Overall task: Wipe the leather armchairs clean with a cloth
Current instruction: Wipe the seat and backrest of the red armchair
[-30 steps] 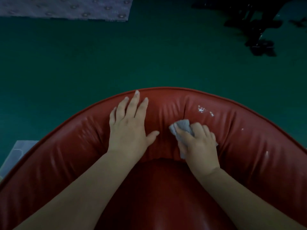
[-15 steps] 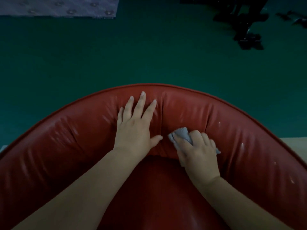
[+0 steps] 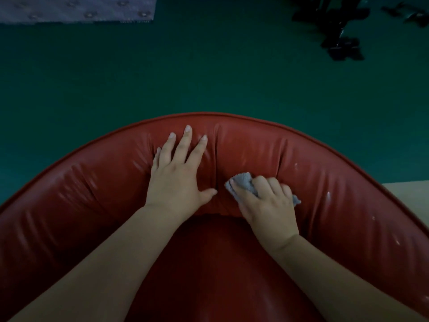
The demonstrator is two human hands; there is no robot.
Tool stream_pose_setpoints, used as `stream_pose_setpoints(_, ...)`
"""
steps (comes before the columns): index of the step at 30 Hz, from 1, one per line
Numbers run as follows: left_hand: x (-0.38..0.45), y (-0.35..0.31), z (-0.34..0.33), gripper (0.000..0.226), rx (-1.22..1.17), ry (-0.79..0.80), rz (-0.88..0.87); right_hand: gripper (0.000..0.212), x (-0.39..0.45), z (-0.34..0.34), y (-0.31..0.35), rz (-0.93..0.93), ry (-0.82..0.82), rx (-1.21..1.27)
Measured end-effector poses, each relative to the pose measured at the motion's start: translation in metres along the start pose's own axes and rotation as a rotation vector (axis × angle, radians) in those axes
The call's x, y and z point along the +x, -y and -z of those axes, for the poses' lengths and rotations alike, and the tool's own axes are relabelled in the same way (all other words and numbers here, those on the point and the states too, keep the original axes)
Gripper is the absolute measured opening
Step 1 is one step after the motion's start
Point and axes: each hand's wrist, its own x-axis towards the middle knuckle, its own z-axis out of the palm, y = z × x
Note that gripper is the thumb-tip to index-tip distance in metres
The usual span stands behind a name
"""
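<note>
Left hand (image 3: 177, 176) flat, fingers spread on red armchair (image 3: 325, 194), right hand (image 3: 267, 203) clutching grey cloth (image 3: 241, 183), mostly hidden under fingers.

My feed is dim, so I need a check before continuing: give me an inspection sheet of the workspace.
Surface: red leather armchair, curved backrest, white specks on its right part.
Job's things: grey cloth bunched against the backrest.
Clutter: nothing seen on the chair.
Hands: left hand flat on the backrest, fingers spread; right hand grips the cloth.
Cables: nothing seen.
Surroundings: green floor; patterned mat far left; dark objects far right, too dark to identify.
</note>
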Motion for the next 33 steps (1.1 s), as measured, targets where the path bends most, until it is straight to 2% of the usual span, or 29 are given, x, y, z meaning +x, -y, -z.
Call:
stream_pose_setpoints(2, 0.001, 0.001, 0.0, 0.11, -0.013, 0.001, -0.001, 0.033, 0.018, 0.006, -0.002, -0.002, -0.052, 0.029)
stream_pose_setpoints(5, 0.0, 0.002, -0.001, 0.111, -0.026, -0.007, -0.006, 0.036, 0.081, 0.012, -0.003, -0.143, -0.156, 0.039)
stream_pose_setpoints(7, -0.001, 0.004, -0.002, 0.111, -0.044, -0.018, -0.015, 0.035, 0.111, 0.01, 0.002, -0.181, -0.094, 0.066)
stream_pose_setpoints(10, 0.0, 0.012, 0.0, 0.109, -0.064, -0.019, -0.039, 0.036, 0.095, 0.0, 0.015, -0.124, 0.017, 0.083)
stream_pose_setpoints(14, 0.0, 0.023, 0.003, 0.111, -0.04, 0.017, -0.093, 0.03, 0.042, 0.002, 0.018, -0.04, -0.014, 0.09)
stream_pose_setpoints(16, 0.0, 0.023, 0.004, 0.112, -0.038, 0.019, -0.1, 0.027, 0.05, 0.006, 0.014, -0.035, -0.044, 0.089)
stream_pose_setpoints(19, -0.001, 0.019, 0.003, 0.111, -0.043, 0.021, -0.082, 0.032, 0.084, 0.012, 0.003, -0.205, -0.098, 0.045)
stream_pose_setpoints(21, -0.001, 0.019, 0.003, 0.11, -0.046, 0.023, -0.07, 0.035, 0.09, 0.013, -0.003, -0.288, 0.007, 0.012)
stream_pose_setpoints(23, 0.0, 0.019, 0.003, 0.11, -0.051, 0.033, -0.06, 0.037, 0.07, 0.014, -0.003, -0.253, 0.073, 0.027)
stream_pose_setpoints(27, 0.0, 0.017, 0.005, 0.109, -0.064, 0.048, -0.045, 0.033, 0.008, 0.017, 0.005, -0.158, 0.048, 0.121)
stream_pose_setpoints(29, -0.001, 0.017, 0.004, 0.108, -0.072, 0.05, -0.049, 0.032, -0.022, 0.014, 0.005, -0.208, 0.016, 0.254)
stream_pose_setpoints(33, -0.002, 0.019, -0.002, 0.104, -0.084, 0.002, -0.068, 0.043, -0.077, -0.011, 0.017, -0.447, -0.033, 0.549)
